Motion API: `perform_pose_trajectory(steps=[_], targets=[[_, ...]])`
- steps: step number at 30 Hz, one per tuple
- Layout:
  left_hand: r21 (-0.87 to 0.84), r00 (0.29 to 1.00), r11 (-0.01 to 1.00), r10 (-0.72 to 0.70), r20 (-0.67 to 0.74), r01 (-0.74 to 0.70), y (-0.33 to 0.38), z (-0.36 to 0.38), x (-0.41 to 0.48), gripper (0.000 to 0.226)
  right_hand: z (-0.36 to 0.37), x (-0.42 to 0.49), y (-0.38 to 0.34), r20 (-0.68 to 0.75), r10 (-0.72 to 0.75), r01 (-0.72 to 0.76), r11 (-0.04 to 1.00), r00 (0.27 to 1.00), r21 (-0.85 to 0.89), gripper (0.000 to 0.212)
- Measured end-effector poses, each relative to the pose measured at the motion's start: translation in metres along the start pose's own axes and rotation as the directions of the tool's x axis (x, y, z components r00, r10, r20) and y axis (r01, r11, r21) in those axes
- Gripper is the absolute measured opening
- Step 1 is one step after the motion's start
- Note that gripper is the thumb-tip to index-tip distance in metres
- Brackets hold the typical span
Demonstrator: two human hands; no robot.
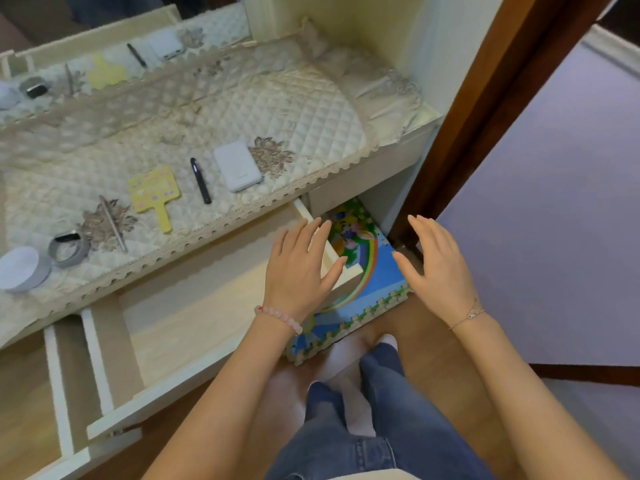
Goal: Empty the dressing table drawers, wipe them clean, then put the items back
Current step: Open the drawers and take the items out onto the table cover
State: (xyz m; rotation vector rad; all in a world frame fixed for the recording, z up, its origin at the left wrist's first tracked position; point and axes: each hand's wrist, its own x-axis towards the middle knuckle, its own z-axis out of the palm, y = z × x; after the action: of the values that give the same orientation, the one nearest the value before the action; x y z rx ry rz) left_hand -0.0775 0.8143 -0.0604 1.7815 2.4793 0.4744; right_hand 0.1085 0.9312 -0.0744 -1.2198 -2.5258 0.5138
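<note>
1. Drawer (194, 320), pulled out from under the dressing table top, is a wide, shallow box of pale cream wood w/ smooth flat sides. It looks bare inside.
2. Second drawer (65, 375), narrow, same cream wood, sits just left of the big drawer & is pulled out too.
3. Left hand (301, 268) is open, fingers spread flat, palm down, at the right end of the drawer, over its side wall. Can't tell if it touches the wood. Bead bracelet (280, 315), pink & round, is on that wrist.
4. Right hand (436, 268) is open too, fingers straight, holding nothing, well right of the drawer. Thin chain bracelet (467, 315) is on that wrist.
5. Foam mat (360, 289), bright, w/ a rainbow pic & bumpy puzzle edges, lies on the floor right of the drawer, btwn the 2 hands.
6. Quilted cover (277, 109), cream, puffy w/ diamond stitches & lace trim, lies on the table top behind the drawer.
7. On the cover, behind the drawer, in a row from right to left: white power bank (237, 166), flat box w/ round corners; black pen (201, 180), thin; yellow hand mirror (156, 195), square w/ a short handle; silver stick (112, 223), long, shiny; grey watch band (69, 249), a loop; white round lid (22, 268).
8. Mirror (104, 15) at the back shows the same things again.
9. Blue jeans (363, 427) & white socks (346, 372) are below the drawer front, on brown wood floor.
</note>
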Motion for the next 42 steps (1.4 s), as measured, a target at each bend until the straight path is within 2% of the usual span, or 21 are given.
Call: perform_pose_trajectory(steps=[6, 19, 26, 28, 33, 35, 36, 38, 40, 42], targets=[[0.012, 1.0, 1.0, 0.012, 0.016, -0.013, 0.021, 0.015, 0.044, 0.056, -0.006, 0.035, 0.036, -0.005, 0.01, -0.01, 1.0, 1.0, 0.027, 0.061], [0.008, 0.992, 0.994, -0.107, 0.072, 0.107, 0.053, 0.069, 0.155, 0.055, 0.004, 0.135, 0.127, 0.072, -0.016, 0.01, 0.996, 0.997, 0.085, 0.059], [0.011, 0.993, 0.995, -0.103, 0.066, 0.102, 0.038, 0.089, 0.188, 0.054, 0.028, 0.161, 0.132, 0.19, -0.039, 0.019, 0.994, 0.981, 0.109, 0.058], [0.025, 0.994, 0.997, -0.077, 0.077, 0.075, 0.026, 0.094, 0.2, 0.055, 0.037, 0.168, 0.13, 0.203, -0.011, -0.019, 0.989, 0.979, 0.148, 0.058], [0.044, 0.988, 0.998, 0.026, 0.15, -0.033, -0.019, 0.107, 0.238, 0.055, 0.076, 0.186, 0.119, 0.236, 0.149, -0.226, 0.913, 0.96, 0.34, 0.056], [0.053, 0.98, 0.995, 0.068, 0.186, -0.079, -0.035, 0.113, 0.252, 0.057, 0.098, 0.192, 0.114, 0.316, 0.259, -0.39, 0.78, 0.913, 0.488, 0.052], [0.054, 0.977, 0.993, 0.089, 0.194, -0.101, -0.041, 0.116, 0.257, 0.057, 0.108, 0.196, 0.112, 0.382, 0.319, -0.493, 0.654, 0.867, 0.574, 0.049], [0.057, 0.975, 0.987, 0.141, 0.173, -0.153, -0.051, 0.121, 0.263, 0.058, 0.129, 0.205, 0.11, 0.506, 0.41, -0.64, 0.323, 0.758, 0.697, 0.037], [0.057, 0.972, 0.976, 0.2, 0.122, -0.208, -0.059, 0.125, 0.265, 0.057, 0.149, 0.214, 0.114, 0.59, 0.455, -0.689, 0.077, 0.667, 0.72, 0.03], [0.055, 0.966, 0.966, 0.25, 0.066, -0.254, -0.064, 0.128, 0.266, 0.056, 0.167, 0.221, 0.117, 0.669, 0.423, -0.682, -0.145, 0.612, 0.716, 0.04]])
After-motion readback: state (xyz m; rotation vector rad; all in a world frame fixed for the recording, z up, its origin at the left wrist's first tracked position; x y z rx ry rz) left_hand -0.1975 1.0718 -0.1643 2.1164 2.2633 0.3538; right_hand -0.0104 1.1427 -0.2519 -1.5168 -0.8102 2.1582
